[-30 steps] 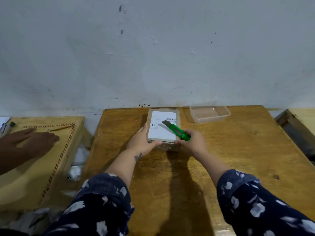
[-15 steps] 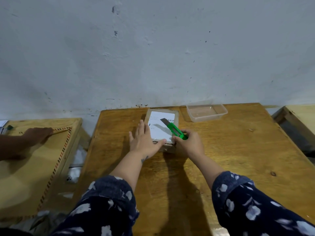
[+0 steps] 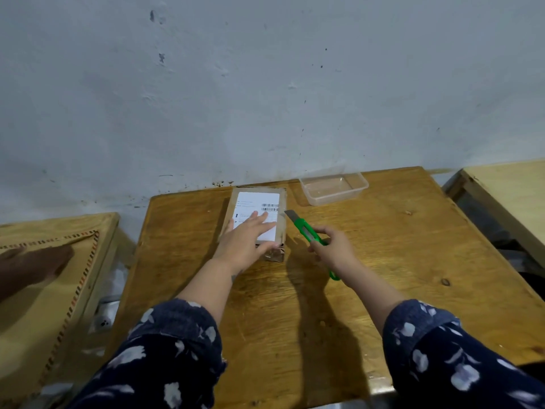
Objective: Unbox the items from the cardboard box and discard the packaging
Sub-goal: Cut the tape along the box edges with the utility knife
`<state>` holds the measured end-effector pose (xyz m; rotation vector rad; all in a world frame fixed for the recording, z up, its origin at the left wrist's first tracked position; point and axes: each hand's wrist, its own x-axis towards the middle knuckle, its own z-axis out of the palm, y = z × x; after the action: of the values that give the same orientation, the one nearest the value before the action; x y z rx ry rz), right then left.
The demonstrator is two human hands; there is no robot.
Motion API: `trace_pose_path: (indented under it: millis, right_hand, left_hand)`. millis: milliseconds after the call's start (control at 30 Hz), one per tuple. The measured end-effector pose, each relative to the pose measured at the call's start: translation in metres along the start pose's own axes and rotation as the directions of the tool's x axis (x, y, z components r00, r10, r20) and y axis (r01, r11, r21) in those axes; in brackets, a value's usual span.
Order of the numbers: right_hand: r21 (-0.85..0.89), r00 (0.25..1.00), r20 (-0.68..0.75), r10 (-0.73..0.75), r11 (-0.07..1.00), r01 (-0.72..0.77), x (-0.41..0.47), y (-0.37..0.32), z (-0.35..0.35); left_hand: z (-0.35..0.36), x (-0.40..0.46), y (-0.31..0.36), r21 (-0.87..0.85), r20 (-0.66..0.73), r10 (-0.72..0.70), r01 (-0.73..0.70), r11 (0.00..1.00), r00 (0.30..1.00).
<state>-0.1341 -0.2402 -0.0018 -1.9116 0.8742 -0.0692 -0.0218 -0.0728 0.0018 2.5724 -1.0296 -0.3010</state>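
A small cardboard box (image 3: 281, 199) with a white shipping label lies closed on the wooden table (image 3: 383, 261), near the wall. My left hand (image 3: 247, 240) rests flat on top of the box, fingers spread over the label. My right hand (image 3: 331, 249) grips a green utility knife (image 3: 305, 228) just right of the box. Its blade is extended and points up-left at the box's right edge, near its far corner.
A clear plastic container (image 3: 333, 187) stands on the table behind and right of the box, by the wall. A second wooden table (image 3: 44, 290) at the left has another person's hand (image 3: 32, 264) on it. Another wooden surface (image 3: 507, 196) sits at the right.
My left hand moved from the box's left side onto its top. My right hand pulled the knife off the label to the right side of the box.
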Motion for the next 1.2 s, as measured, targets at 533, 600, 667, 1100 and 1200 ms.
trace_pose_path:
  millis: [533,600,667,1100,1200]
  right_hand:
    - [-0.078,0.998,0.033,-0.062,0.995,0.065,-0.012,0.008,-0.012]
    - [-0.068,0.998,0.032,-0.059,0.996,0.061,-0.012,0.010,-0.012]
    - [-0.065,0.998,0.037,-0.059,0.996,0.062,-0.013,0.011,-0.012]
    - [-0.089,0.993,0.064,-0.097,0.991,0.102,-0.017,0.010,-0.006]
    - [-0.089,0.992,0.059,-0.109,0.990,0.114,-0.017,0.008,-0.004]
  left_hand:
    - [-0.008,0.003,0.013,0.350,0.183,0.072,-0.133,0.927,0.981]
    - [-0.009,0.003,0.013,0.367,0.196,0.073,-0.142,0.919,0.978]
    - [-0.008,0.003,0.012,0.371,0.185,0.078,-0.143,0.917,0.980]
    - [-0.002,-0.001,0.005,0.408,0.159,0.090,-0.148,0.901,0.983]
    - [-0.001,-0.001,0.004,0.424,0.156,0.091,-0.150,0.893,0.984]
